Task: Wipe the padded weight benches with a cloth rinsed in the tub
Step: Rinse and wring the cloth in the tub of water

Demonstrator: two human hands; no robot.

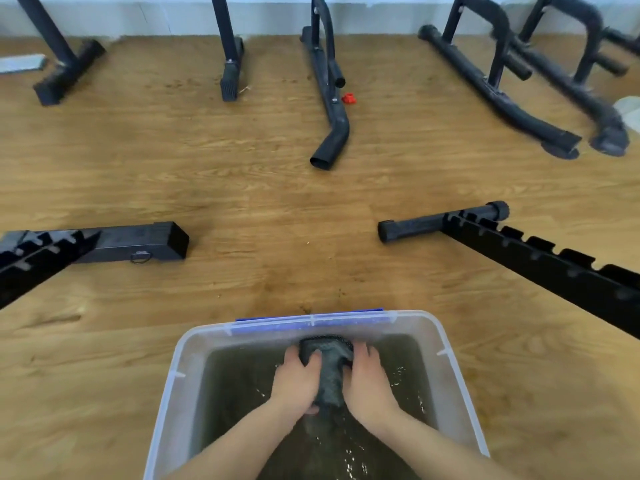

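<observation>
A clear plastic tub (173, 386) with a blue clip on its far rim stands on the wooden floor at the bottom centre, filled with murky water. A dark grey wet cloth (329, 368) is bunched over the water, and water runs off its lower end. My left hand (298, 379) grips the cloth's left side and my right hand (367, 379) grips its right side. No bench padding is in view, only black frames.
Black bench frame rails lie on the floor at the left (104, 244) and right (519, 251) of the tub. Further black equipment legs (329, 98) stand along the far wall. A small red part (348, 98) lies beside one leg.
</observation>
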